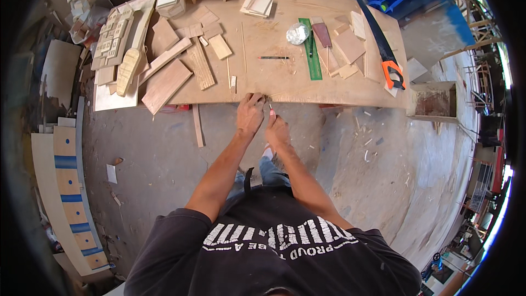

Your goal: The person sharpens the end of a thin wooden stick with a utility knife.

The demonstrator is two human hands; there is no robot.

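Head view: both hands at the near edge of the plywood surface

Left hand [250, 114]: fingers curled over the near edge of the surface [285, 27], pressed down on a thin wood strip [257, 96] that lies along that edge.
Right hand [277, 130]: just beside the left, closed in a pinch on a small slim tool [270, 106], tip at the strip; its kind is too small to tell.
Nearby: green ruler [312, 49], pencil [273, 57], handsaw with orange handle [383, 49], wood offcuts [181, 66], all apart from the hands.
Handling note: the step likely goes best with the strip pinned flat, holding fingers clear of the tip, and short controlled strokes.
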